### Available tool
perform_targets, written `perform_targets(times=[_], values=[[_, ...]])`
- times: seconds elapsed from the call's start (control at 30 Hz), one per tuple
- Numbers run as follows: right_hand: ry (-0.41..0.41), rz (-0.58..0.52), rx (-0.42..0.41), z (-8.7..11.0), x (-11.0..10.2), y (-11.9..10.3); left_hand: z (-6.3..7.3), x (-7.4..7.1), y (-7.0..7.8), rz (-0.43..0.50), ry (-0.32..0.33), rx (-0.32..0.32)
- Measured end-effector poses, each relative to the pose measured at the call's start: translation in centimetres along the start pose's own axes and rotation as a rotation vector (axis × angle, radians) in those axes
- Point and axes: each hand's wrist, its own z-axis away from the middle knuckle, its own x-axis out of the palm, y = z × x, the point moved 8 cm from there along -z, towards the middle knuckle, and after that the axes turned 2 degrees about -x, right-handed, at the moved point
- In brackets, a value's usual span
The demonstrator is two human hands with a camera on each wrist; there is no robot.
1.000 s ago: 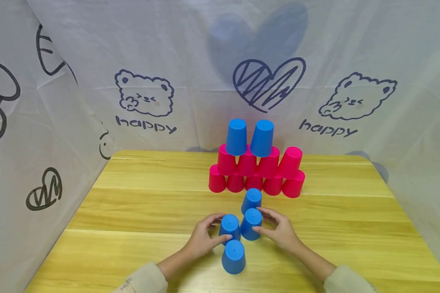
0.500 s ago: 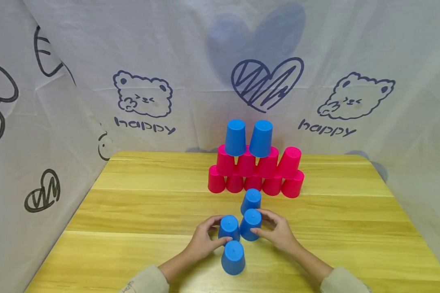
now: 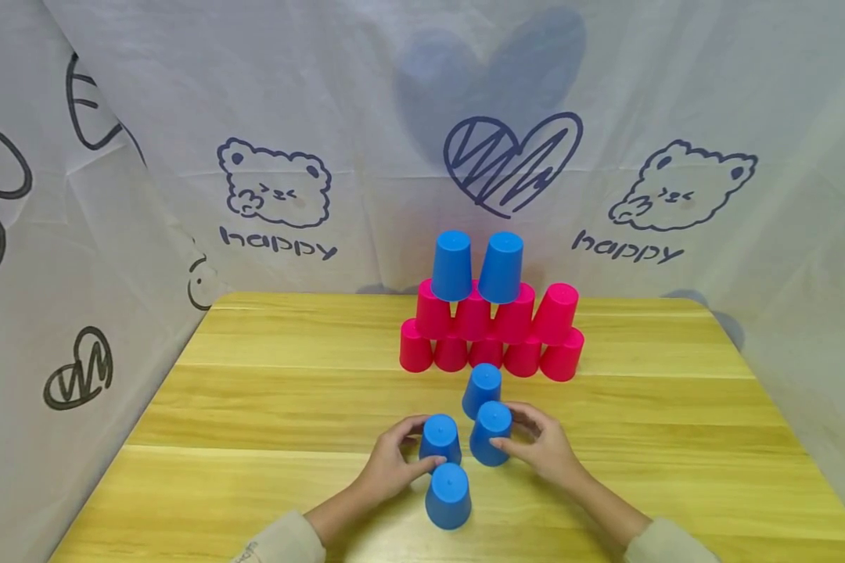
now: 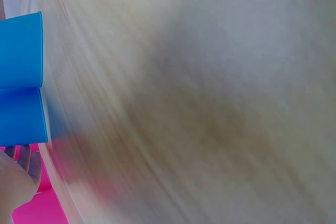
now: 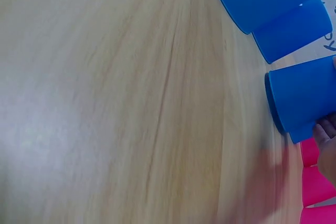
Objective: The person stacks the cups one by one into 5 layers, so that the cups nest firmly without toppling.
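Observation:
In the head view my left hand grips an upside-down blue cup, thumb on its near side and fingers behind. Directly in front stands another upturned blue cup, close to that thumb. My right hand holds a third blue cup from its right side, a small gap from the left hand's cup. Behind it stands one more blue cup, partly covered. The right wrist view shows the right hand's fingers against their cup; the left wrist view catches two blue cups at its edge.
Beyond the hands rises a stack of upturned pink cups in two rows, with two blue cups on top. All stand on a wooden table. A white cloth with drawings hangs behind the table's far edge.
My right hand has shifted slightly right with its blue cup, opening a gap from the left hand's cup. The left hand and the stack stay as they were.

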Motion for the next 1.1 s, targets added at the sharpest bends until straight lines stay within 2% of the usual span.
perform_targets(times=[0.63, 1.1], values=[[0.036, 0.055, -0.062, 0.1, -3.1, -2.0, 0.0, -0.1, 0.0, -0.004, 0.007, 0.006], [0.105, 0.087, -0.142, -0.3, -6.2, -4.3, 0.0, 0.0, -0.3, -0.011, 0.001, -0.005]])
